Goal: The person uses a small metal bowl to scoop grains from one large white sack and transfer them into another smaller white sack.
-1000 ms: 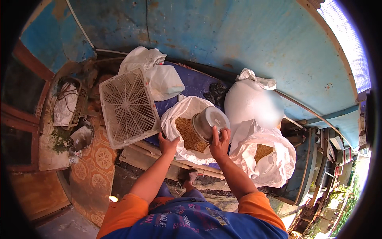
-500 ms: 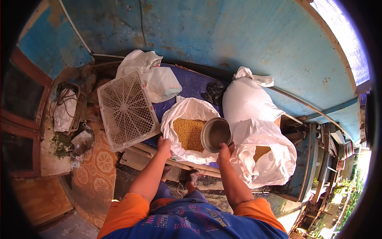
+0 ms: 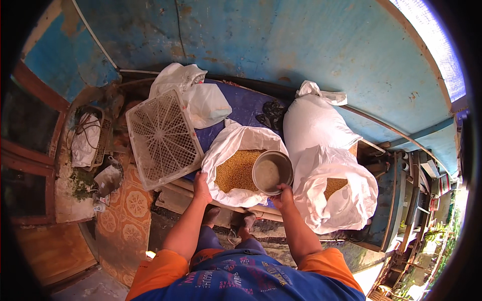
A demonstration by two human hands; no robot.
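A round metal bowl [image 3: 272, 171], empty inside, is in my right hand [image 3: 283, 196], which grips its near rim with the thumb over the edge. The bowl hovers over the right side of an open white sack [image 3: 226, 138] holding small yellow grains [image 3: 238, 170]. My left hand [image 3: 202, 187] is closed on the left edge of that sack, its fingers partly hidden. Just right of the bowl stands a second open white sack [image 3: 359, 200], where more yellow grains show through a gap in its folds.
Left of the sacks, a pale plastic crate [image 3: 163, 138] leans tilted. White plastic bags [image 3: 208, 105] and a black bag [image 3: 271, 114] lie on a blue surface [image 3: 246, 100]. A full white sack [image 3: 316, 123] rests at the back right, against the blue wall [image 3: 241, 40].
The bowl has tipped slightly, so more of its inside faces up. My left hand has stayed at the sack's edge. The whole view has shifted a little.
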